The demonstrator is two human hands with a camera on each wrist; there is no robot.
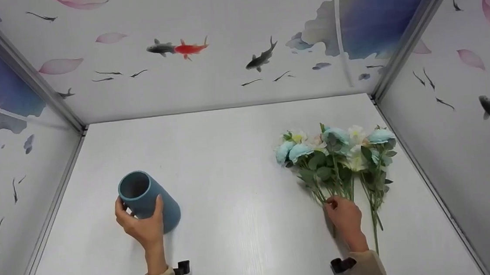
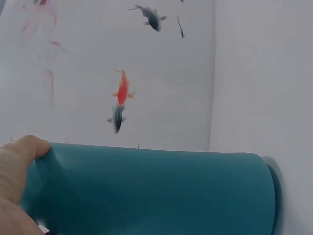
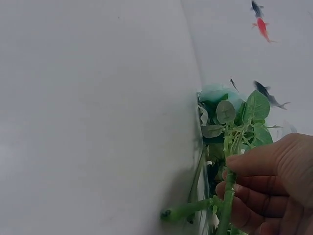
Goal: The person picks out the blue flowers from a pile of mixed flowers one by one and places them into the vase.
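A teal cylindrical vase [image 1: 169,204] stands on the left part of the table, its round mouth facing the head camera. My left hand [image 1: 145,228] grips it near the rim, thumb on one side and fingers round the other. In the left wrist view the vase [image 2: 156,191] fills the lower half, with the thumb [image 2: 32,147] against its wall. On the right lie flowers [image 1: 337,141] with pale blue and cream blooms and green leaves. My right hand [image 1: 346,219] pinches a green flower stem [image 3: 228,196] between thumb and fingers, below the leaves.
One flower stem [image 1: 374,228] lies to the right of my right hand, pointing towards the front. The white table [image 1: 231,191] is bounded by panels printed with fish and petals, such as the back wall [image 1: 223,82]. Metal rails [image 1: 411,32] run along the corners.
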